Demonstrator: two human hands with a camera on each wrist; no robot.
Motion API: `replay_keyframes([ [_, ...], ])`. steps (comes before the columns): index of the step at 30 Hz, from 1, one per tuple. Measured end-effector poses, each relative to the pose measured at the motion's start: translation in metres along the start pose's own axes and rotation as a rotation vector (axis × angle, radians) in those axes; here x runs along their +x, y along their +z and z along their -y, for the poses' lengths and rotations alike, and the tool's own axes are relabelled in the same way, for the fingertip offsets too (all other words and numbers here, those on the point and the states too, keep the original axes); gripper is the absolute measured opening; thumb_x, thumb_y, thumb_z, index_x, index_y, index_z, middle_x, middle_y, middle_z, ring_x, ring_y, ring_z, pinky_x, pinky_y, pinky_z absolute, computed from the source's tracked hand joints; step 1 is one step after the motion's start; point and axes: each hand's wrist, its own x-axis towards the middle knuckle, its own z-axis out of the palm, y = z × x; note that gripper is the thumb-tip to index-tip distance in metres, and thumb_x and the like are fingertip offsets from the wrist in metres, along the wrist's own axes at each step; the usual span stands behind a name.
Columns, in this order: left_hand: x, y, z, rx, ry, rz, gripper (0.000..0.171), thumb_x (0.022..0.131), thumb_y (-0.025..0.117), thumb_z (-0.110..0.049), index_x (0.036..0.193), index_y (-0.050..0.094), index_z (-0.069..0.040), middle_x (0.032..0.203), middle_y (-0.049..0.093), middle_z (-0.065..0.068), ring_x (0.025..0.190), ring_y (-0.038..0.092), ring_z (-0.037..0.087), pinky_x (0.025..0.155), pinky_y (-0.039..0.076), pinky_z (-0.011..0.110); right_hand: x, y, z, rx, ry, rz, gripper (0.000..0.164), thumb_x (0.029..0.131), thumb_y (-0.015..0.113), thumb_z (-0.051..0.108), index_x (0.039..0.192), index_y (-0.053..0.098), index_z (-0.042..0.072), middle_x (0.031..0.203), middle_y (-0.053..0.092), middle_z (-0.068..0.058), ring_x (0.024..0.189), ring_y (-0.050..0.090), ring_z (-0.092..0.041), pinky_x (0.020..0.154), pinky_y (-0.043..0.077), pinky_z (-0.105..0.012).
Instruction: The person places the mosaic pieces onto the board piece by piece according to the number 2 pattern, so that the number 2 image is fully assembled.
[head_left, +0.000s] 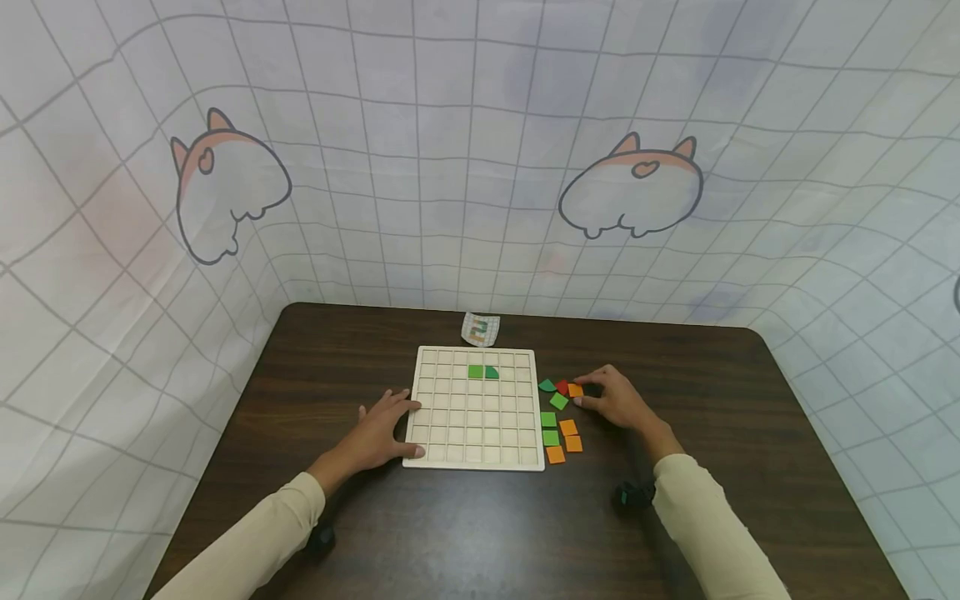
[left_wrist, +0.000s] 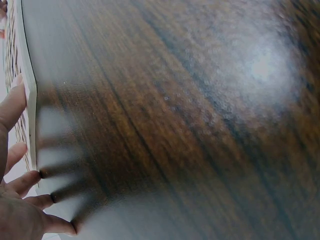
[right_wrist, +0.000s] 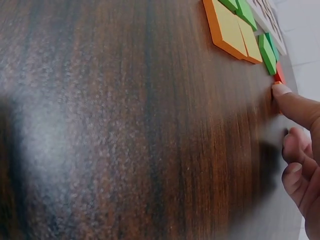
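Observation:
A cream grid board (head_left: 442, 433) lies on the table, with a light green square tile (head_left: 476, 372) and a dark green tile (head_left: 492, 372) with a slanted side together in an upper row. My left hand (head_left: 378, 429) rests at the board's left edge, fingers spread, thumb and a fingertip over the rim. Right of the board, my right hand (head_left: 618, 400) pinches an orange square tile (head_left: 575, 390) between thumb and forefinger. A red tile (head_left: 562, 387) sits right beside it. In the right wrist view the thumb (right_wrist: 287, 97) mostly covers the orange tile.
Several loose tiles lie right of the board: a dark green one (head_left: 547, 385), light green squares (head_left: 551, 437) and orange squares (head_left: 567, 427). A small printed pattern card (head_left: 480, 329) lies behind the board. Grid-patterned cloth (head_left: 450, 167) surrounds the dark wooden table (head_left: 480, 542).

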Motion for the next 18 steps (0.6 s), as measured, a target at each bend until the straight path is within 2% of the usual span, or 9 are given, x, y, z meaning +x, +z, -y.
replay_keyframes([
  [4, -0.0001, 0.0004, -0.0010, 0.000, -0.003, -0.001, 0.079, 0.079, 0.085, -0.042, 0.145, 0.052, -0.011, 0.162, 0.032, 0.019, 0.152, 0.019, 0.046, 0.108, 0.010, 0.082, 0.0009, 0.0012, -0.0014, 0.003, 0.009, 0.004, 0.039, 0.093, 0.074, 0.022, 0.128, 0.069, 0.007, 0.121, 0.056, -0.019, 0.106, 0.055, -0.033, 0.092, 0.047, -0.054],
  [8, 0.0001, 0.0008, -0.0011, 0.004, -0.008, 0.002, 0.079, 0.079, 0.085, -0.042, 0.145, 0.052, -0.011, 0.162, 0.032, 0.019, 0.152, 0.019, 0.045, 0.108, 0.010, 0.082, 0.0025, 0.0021, -0.0026, 0.001, 0.019, 0.010, 0.040, 0.093, 0.074, 0.022, 0.130, 0.068, 0.008, 0.121, 0.055, -0.019, 0.107, 0.055, -0.033, 0.095, 0.047, -0.056],
  [18, 0.0002, 0.0006, -0.0021, -0.004, -0.012, 0.003, 0.079, 0.079, 0.085, -0.040, 0.145, 0.052, -0.011, 0.162, 0.032, 0.018, 0.152, 0.019, 0.045, 0.109, 0.009, 0.081, 0.0044, 0.0051, -0.0020, -0.017, 0.019, -0.026, 0.037, 0.091, 0.076, 0.021, 0.126, 0.071, 0.009, 0.110, 0.056, -0.013, 0.096, 0.055, -0.026, 0.082, 0.048, -0.043],
])
